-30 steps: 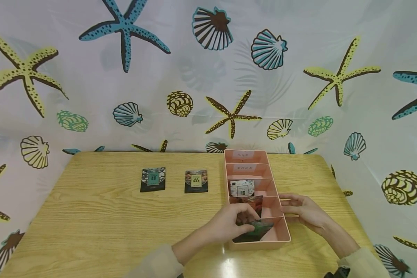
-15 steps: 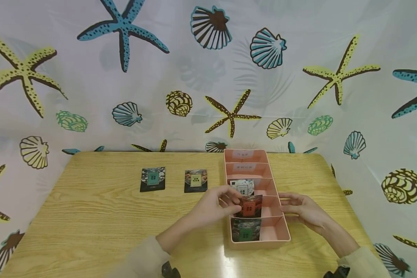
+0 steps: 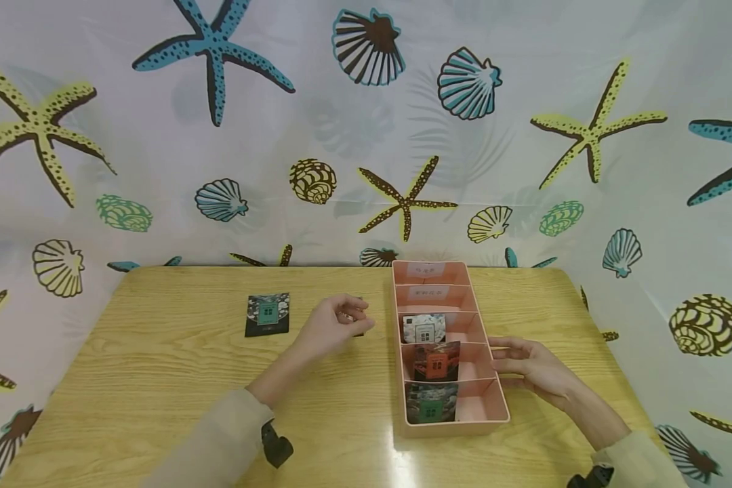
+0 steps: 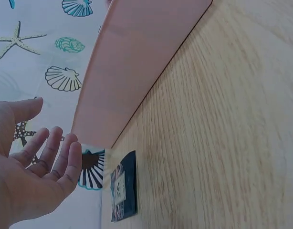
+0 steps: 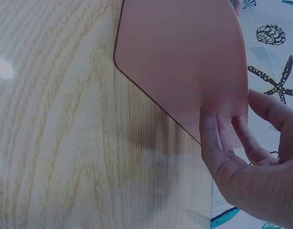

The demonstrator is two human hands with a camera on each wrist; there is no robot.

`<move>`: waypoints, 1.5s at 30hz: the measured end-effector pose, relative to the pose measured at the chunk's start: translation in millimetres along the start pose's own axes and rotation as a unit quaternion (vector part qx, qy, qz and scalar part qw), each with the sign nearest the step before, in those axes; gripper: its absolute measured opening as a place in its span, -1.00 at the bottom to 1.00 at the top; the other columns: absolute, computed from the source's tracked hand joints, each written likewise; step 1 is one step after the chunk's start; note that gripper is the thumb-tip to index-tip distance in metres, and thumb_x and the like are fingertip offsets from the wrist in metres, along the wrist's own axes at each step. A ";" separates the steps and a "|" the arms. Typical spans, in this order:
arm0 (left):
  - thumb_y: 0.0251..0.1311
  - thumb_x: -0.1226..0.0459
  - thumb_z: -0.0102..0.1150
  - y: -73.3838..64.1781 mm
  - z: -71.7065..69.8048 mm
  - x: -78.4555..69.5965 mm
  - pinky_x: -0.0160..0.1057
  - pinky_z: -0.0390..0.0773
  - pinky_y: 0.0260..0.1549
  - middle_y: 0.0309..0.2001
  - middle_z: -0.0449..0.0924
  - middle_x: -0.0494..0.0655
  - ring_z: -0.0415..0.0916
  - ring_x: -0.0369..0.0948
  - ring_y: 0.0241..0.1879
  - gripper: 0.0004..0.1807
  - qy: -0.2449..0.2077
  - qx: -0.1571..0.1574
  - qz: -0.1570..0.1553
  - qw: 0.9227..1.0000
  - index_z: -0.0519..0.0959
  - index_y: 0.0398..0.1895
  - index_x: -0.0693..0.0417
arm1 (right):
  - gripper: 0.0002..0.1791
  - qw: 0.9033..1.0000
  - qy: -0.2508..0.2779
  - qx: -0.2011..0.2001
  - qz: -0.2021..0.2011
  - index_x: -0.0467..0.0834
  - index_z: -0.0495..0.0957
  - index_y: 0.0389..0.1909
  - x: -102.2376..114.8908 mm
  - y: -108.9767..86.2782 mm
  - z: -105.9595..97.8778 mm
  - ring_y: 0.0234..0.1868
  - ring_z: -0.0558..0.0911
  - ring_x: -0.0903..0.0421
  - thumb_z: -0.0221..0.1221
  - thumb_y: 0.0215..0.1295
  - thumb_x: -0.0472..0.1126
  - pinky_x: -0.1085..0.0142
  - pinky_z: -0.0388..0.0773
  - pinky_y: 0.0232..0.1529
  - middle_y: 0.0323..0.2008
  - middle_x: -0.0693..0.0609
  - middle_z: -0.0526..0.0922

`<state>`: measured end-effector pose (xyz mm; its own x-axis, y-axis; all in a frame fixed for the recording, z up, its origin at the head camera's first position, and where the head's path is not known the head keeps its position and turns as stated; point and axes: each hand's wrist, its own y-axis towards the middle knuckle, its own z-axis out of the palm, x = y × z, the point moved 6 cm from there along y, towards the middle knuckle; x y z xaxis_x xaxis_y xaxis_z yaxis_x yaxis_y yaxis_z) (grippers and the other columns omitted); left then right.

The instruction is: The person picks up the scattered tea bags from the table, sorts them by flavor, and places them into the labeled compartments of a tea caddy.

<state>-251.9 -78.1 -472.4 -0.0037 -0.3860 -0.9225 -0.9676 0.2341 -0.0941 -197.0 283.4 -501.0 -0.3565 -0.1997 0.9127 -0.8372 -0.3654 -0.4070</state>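
Note:
My left hand (image 3: 337, 325) is over the table, covering most of a dark tea sachet (image 4: 123, 187). In the left wrist view its fingers are relaxed and bare, apart from that sachet. A second dark sachet with a green label (image 3: 268, 314) lies flat further left. My right hand (image 3: 533, 369) rests its fingertips against the right outer wall of a pink divided box (image 5: 184, 57), thumb near the rim. Inside the box, the near compartments hold a green-labelled sachet (image 3: 432, 403), a red-labelled sachet (image 3: 437, 361) and a white sachet (image 3: 423, 329), one in each.
The two far compartments bear paper labels (image 3: 428, 293) with handwriting and show no sachets. Behind the wooden table (image 3: 158, 379) hangs a white curtain (image 3: 268, 142) printed with starfish and shells.
My left hand has left the green-labelled sachet lying in the nearest compartment, passed by the red-labelled one, and moved left and away to the sachet on the table. The right hand stays put.

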 end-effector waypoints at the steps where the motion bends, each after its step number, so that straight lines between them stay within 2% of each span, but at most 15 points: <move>1: 0.35 0.14 0.42 1.8 -3.3 2.1 -0.25 0.63 -0.13 -0.02 0.73 0.01 0.64 -0.13 -0.06 -0.65 -0.001 -0.004 -0.006 1.000 0.67 0.12 0.03 | -0.17 1.000 0.000 0.000 0.000 -0.37 0.08 0.63 0.0 0.0 0.1 0.13 0.72 0.17 0.25 0.52 -0.22 0.16 0.72 0.18 0.39 -0.38 0.48; 6: 0.35 0.12 0.42 11.5 -16.4 13.1 -0.14 0.73 -0.11 0.02 0.71 0.09 0.68 -0.07 -0.03 -0.59 -0.014 -0.012 -0.029 0.999 0.65 0.16 0.09 | -0.16 1.000 -0.001 0.001 0.000 -0.37 0.08 0.63 -0.4 0.3 0.4 0.15 0.72 0.15 0.26 0.52 -0.21 0.16 0.72 0.19 0.41 -0.40 0.46; 14: 0.34 0.12 0.43 25.5 -34.6 34.7 -0.02 0.76 -0.10 0.12 0.68 0.22 0.71 0.13 -0.08 -0.39 -0.027 -0.043 -0.101 0.994 0.52 0.34 0.22 | -0.16 1.000 0.000 0.002 0.002 -0.36 0.07 0.64 -1.1 0.2 -1.0 0.15 0.73 0.13 0.25 0.53 -0.18 0.16 0.72 0.19 0.36 -0.27 0.55; 22: 0.35 0.10 0.42 34.9 -46.0 55.3 -0.02 0.78 -0.07 0.30 0.57 0.28 0.71 0.13 0.04 -0.34 -0.027 -0.067 -0.151 0.986 0.47 0.40 0.20 | -0.18 1.000 0.000 0.001 0.002 -0.37 0.08 0.63 -2.0 0.4 -1.4 0.16 0.73 0.11 0.24 0.55 -0.17 0.15 0.72 0.19 0.38 -0.30 0.54; 25: 0.35 0.10 0.42 36.4 -47.6 61.1 -0.04 0.77 -0.10 0.31 0.56 0.31 0.73 0.12 -0.01 -0.34 -0.022 -0.074 -0.163 0.984 0.47 0.40 0.21 | -0.18 1.000 0.002 0.000 0.004 -0.36 0.09 0.63 -2.3 0.4 -1.8 0.15 0.74 0.11 0.24 0.54 -0.18 0.17 0.73 0.17 0.36 -0.26 0.57; 29: 0.33 0.10 0.43 39.4 -47.9 68.5 -0.12 0.73 -0.22 0.32 0.56 0.35 0.73 0.01 -0.20 -0.32 -0.019 -0.075 -0.172 0.982 0.47 0.39 0.25 | -0.18 1.000 0.006 0.004 0.002 -0.37 0.07 0.63 -1.9 0.1 -1.8 0.16 0.74 0.11 0.23 0.55 -0.17 0.17 0.73 0.17 0.34 -0.20 0.60; 33: 0.33 0.10 0.44 41.6 -46.8 75.8 -0.20 0.61 -0.38 0.33 0.56 0.33 0.59 -0.17 -0.43 -0.30 -0.025 -0.076 -0.183 0.980 0.45 0.40 0.26 | -0.18 1.000 0.010 0.007 0.001 -0.37 0.07 0.63 -2.0 0.0 -2.0 0.16 0.74 0.12 0.23 0.55 -0.17 0.18 0.73 0.17 0.34 -0.18 0.61; 36: 0.31 0.07 0.44 42.4 -46.7 78.4 -0.22 0.51 -0.44 0.23 0.63 0.30 0.49 -0.22 -0.53 -0.29 0.002 -0.085 -0.182 0.980 0.47 0.39 0.27 | -0.18 1.000 0.010 0.008 0.001 -0.36 0.08 0.63 -2.2 -0.2 -2.2 0.16 0.74 0.12 0.23 0.56 -0.17 0.19 0.73 0.17 0.34 -0.20 0.60; 39: 0.30 0.02 0.45 43.1 -46.4 78.7 -0.18 0.57 -0.38 0.05 0.73 0.28 0.55 -0.17 -0.52 -0.28 0.054 -0.096 -0.171 0.979 0.51 0.36 0.29 | -0.18 1.000 0.006 0.007 0.001 -0.36 0.07 0.64 -2.1 -0.5 -2.4 0.16 0.74 0.13 0.23 0.56 -0.17 0.19 0.73 0.17 0.36 -0.24 0.58; 42: 0.28 -0.02 0.45 43.6 -45.8 77.4 -0.03 0.69 -0.16 0.04 0.75 0.26 0.70 -0.03 -0.30 -0.29 0.107 -0.108 -0.158 0.976 0.57 0.31 0.30 | -0.18 1.000 0.005 0.007 0.001 -0.36 0.07 0.64 -1.8 -0.7 -2.3 0.16 0.74 0.13 0.23 0.56 -0.17 0.19 0.73 0.17 0.37 -0.27 0.56; 45: 0.26 -0.01 0.46 43.5 -43.5 76.1 0.13 0.69 0.06 0.16 0.70 0.28 0.70 0.13 -0.01 -0.32 0.133 -0.113 -0.149 0.973 0.61 0.26 0.31 | -0.18 1.000 0.005 0.007 0.001 -0.37 0.07 0.64 -1.9 -0.7 -2.1 0.15 0.74 0.14 0.23 0.55 -0.18 0.19 0.72 0.17 0.36 -0.25 0.57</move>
<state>-305.3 -136.1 -530.4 0.2489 -0.6312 -0.7346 -0.9666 -0.1140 -0.2296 -196.6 286.0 -502.4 -0.3632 -0.1915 0.9118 -0.8301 -0.3778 -0.4101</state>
